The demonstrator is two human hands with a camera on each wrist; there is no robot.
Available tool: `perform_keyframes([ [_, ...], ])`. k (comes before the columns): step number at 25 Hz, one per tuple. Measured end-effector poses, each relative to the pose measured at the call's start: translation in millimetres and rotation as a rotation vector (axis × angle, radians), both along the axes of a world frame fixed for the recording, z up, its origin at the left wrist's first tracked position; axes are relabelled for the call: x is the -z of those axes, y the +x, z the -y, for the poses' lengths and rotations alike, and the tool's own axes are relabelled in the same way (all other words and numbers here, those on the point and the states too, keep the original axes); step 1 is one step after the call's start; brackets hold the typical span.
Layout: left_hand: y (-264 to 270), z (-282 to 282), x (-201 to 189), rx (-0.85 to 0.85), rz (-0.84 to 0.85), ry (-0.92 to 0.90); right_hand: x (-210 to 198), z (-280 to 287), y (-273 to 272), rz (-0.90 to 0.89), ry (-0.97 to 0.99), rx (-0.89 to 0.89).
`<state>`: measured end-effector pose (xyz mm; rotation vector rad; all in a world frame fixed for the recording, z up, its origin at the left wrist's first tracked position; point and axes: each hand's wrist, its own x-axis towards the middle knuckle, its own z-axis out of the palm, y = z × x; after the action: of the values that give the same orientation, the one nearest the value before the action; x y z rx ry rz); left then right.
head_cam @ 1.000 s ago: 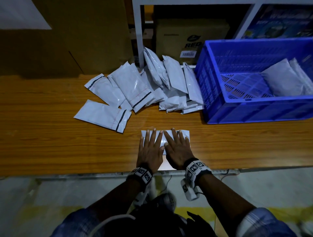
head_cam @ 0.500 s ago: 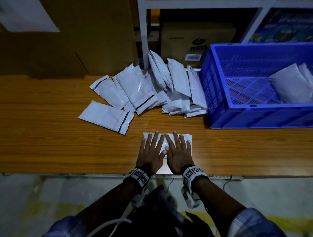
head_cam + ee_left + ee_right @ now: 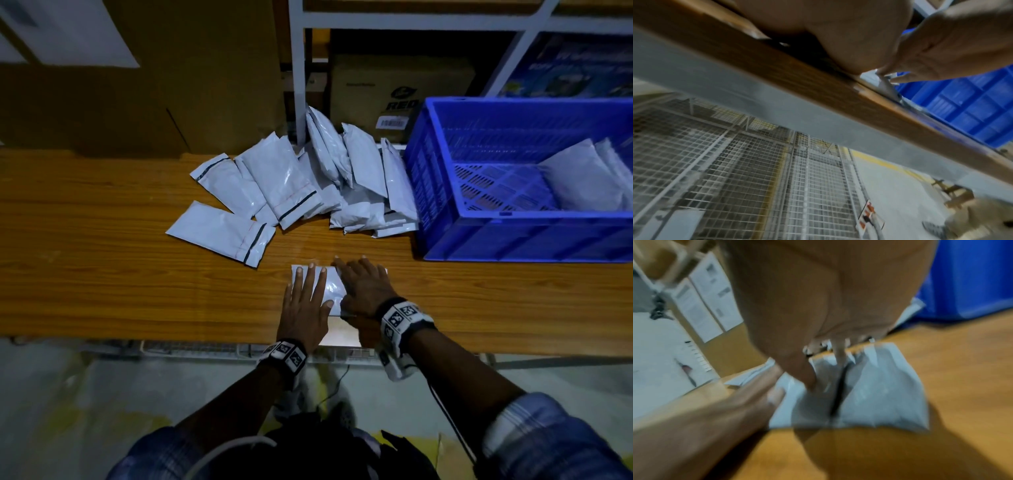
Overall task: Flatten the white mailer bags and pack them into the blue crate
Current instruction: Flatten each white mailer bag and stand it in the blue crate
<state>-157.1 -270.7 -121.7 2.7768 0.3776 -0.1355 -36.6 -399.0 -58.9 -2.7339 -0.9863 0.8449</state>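
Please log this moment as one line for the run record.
step: flattening | left hand: flat on white plastic mailer bag | right hand: pressing same bag | blue plastic crate: partly filled

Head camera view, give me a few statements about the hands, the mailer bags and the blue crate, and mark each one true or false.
1. Both hands lie on one mailer bag near the front edge of the table. True: the left hand and the right hand both rest on it.
2. The left hand is closed into a fist. False: its fingers are straight and spread on the bag.
3. The blue crate has no bags in it. False: white bags lie at its right side.
4. A pile of bags lies left of the crate. True.
5. The crate sits on the floor. False: it stands on the table.
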Motion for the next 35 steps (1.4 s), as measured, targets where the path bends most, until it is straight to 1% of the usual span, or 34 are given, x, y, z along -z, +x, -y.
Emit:
perform_keyframes([
  [2, -3, 1, -3, -0.023, 0.006, -0.046, -8, -8, 6, 0.078, -0.038, -0.036],
  [4, -3, 2, -11, -0.064, 0.048, -0.154, -19, -12, 9, 0.218, -0.056, -0.09],
  [6, 2, -1, -26, -0.105, 0.093, -0.218, -33, -14, 10, 0.337, 0.002, -0.101],
  [8, 9, -6, -46, -0.114, 0.113, -0.157, -44, -14, 9, 0.418, 0.069, -0.092],
  [10, 20, -15, -68, -0.091, 0.115, -0.018, -53, -14, 7, 0.476, 0.136, -0.079],
  [12, 28, -24, -87, -0.045, 0.169, 0.116, -59, -12, 5, 0.515, 0.204, -0.059],
  [14, 30, -30, -92, 0.014, 0.235, 0.185, -56, -8, -1, 0.55, 0.262, -0.052],
  [16, 25, -28, -84, 0.069, 0.209, 0.196, -43, -3, -11, 0.574, 0.317, -0.044],
  [17, 20, -25, -76, 0.081, 0.167, 0.177, -31, -1, -17, 0.546, 0.33, -0.027],
  [18, 14, -20, -67, 0.085, 0.118, 0.145, -19, 2, -24, 0.451, 0.302, 0.001],
  [20, 2, -13, -49, 0.081, 0.023, 0.067, 8, 7, -38, 0.166, 0.155, 0.042],
  [21, -4, -10, -42, 0.077, -0.009, 0.016, 23, 9, -44, 0.053, 0.109, 0.063],
  [22, -9, -8, -38, 0.076, -0.025, -0.031, 34, 10, -50, -0.003, 0.098, 0.083],
  [24, -14, -7, -34, 0.088, 0.014, -0.071, 46, 11, -60, 0.007, 0.168, 0.136],
  [27, -12, -9, -29, 0.068, 0.119, -0.035, 51, 8, -70, 0.126, 0.195, 0.19],
  [29, -7, -8, -25, 0.058, 0.104, 0.053, 55, 4, -73, 0.202, 0.188, 0.197],
  [31, -4, -1, -22, 0.058, 0.068, 0.129, 57, 2, -72, 0.184, 0.18, 0.218],
  [35, -1, 9, -16, 0.014, 0.016, 0.085, 56, 2, -65, 0.134, 0.153, 0.222],
])
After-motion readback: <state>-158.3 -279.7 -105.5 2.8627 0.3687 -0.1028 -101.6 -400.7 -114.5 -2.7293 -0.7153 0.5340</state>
